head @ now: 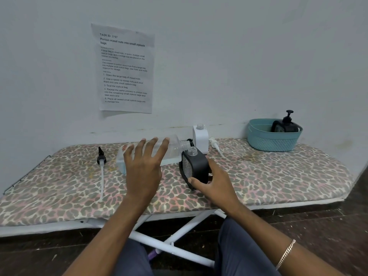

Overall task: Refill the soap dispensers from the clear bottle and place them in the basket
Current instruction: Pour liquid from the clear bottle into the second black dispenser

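Observation:
A clear bottle lies on its side on the leopard-print board, its open neck pointing right. My left hand hovers over it with fingers spread, holding nothing. A black soap dispenser with an open neck stands tilted in front of the bottle's mouth, and my right hand grips it at its lower right side. Behind it stands a white dispenser, also without its pump. A black pump with a long tube lies at the left. A white pump lies right of the white dispenser.
A teal basket sits at the board's far right with one black dispenser, pump fitted, inside it. A printed sheet hangs on the wall behind. The ironing board's front edge and white legs are below my arms.

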Demonstrator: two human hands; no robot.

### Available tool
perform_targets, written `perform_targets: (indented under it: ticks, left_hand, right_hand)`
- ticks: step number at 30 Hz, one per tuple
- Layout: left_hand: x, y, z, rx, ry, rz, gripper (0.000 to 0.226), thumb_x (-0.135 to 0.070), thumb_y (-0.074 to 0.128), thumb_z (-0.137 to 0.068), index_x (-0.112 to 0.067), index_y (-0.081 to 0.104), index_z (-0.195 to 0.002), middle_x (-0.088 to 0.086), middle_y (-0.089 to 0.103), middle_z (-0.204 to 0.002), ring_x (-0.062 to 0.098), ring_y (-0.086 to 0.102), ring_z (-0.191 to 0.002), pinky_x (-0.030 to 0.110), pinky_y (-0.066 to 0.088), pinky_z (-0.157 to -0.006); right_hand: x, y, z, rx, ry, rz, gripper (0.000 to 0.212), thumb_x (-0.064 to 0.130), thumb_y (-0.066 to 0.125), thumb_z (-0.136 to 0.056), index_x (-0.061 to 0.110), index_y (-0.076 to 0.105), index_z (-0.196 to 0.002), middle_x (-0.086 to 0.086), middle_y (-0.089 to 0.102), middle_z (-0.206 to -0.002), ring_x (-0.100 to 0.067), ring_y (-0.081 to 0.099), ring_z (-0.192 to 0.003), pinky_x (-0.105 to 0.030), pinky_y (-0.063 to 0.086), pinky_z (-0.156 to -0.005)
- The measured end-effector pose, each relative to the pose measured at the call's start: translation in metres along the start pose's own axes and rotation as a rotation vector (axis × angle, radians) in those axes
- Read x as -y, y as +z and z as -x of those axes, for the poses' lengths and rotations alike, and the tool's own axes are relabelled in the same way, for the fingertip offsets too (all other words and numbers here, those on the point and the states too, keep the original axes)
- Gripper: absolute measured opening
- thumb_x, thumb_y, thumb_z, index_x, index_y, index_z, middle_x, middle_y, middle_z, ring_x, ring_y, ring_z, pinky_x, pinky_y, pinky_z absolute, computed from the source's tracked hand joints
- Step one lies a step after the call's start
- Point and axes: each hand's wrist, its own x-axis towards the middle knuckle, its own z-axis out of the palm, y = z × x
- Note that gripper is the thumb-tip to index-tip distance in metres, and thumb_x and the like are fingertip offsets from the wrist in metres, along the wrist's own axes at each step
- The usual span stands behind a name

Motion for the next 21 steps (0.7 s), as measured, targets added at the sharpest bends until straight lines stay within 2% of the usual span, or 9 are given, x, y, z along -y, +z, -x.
perform_targets:
  ticks: [6, 11, 17, 21]
  left_hand:
    - [-0.0007, -0.0029, -0.0008, -0.005, 0.002, -0.023, 0.086, 0.014, 0.071, -0.073, -0.023, 0.058, -0.15, 0.013, 0.063, -0.144, 0.041, 0.056, -0.135, 0.062, 0.036, -0.111]
    - [-0.0019, -0.0041, -0.0011, -0.009, -0.003, -0.028, 0.086, 0.015, 0.07, -0.073, -0.023, 0.059, -0.149, 0.012, 0.064, -0.143, 0.041, 0.056, -0.135, 0.062, 0.035, -0.111]
    - [-0.0028, -0.0043, -0.0027, -0.007, -0.011, -0.03, 0.087, 0.016, 0.068, -0.072, -0.024, 0.059, -0.149, 0.012, 0.064, -0.142, 0.04, 0.056, -0.135, 0.061, 0.035, -0.11]
    - [-0.0023, -0.0042, -0.0024, 0.002, -0.013, -0.039, 0.088, 0.015, 0.068, -0.071, -0.025, 0.059, -0.149, 0.011, 0.064, -0.143, 0.04, 0.055, -0.136, 0.061, 0.035, -0.11]
  right_hand:
    - [-0.0026, 0.0009, 0.0009, 0.019, 0.009, -0.001, 0.052, 0.049, 0.077, -0.08, 0.068, 0.046, -0.116, 0.038, 0.063, -0.109, 0.013, 0.061, -0.104, -0.003, 0.046, -0.076]
    - [-0.0068, 0.0016, 0.0008, 0.042, 0.013, -0.003, 0.055, 0.049, 0.075, -0.079, 0.053, 0.048, -0.127, 0.031, 0.065, -0.11, 0.012, 0.061, -0.104, -0.005, 0.047, -0.075]
    - [-0.0076, 0.0001, -0.0001, 0.052, 0.015, 0.02, 0.05, 0.046, 0.074, -0.079, 0.063, 0.046, -0.117, 0.033, 0.063, -0.108, 0.016, 0.058, -0.104, -0.002, 0.045, -0.076]
    - [-0.0091, 0.0002, -0.0003, 0.06, 0.012, 0.026, 0.052, 0.047, 0.073, -0.079, 0.056, 0.047, -0.123, 0.024, 0.067, -0.109, 0.01, 0.061, -0.102, -0.005, 0.047, -0.073]
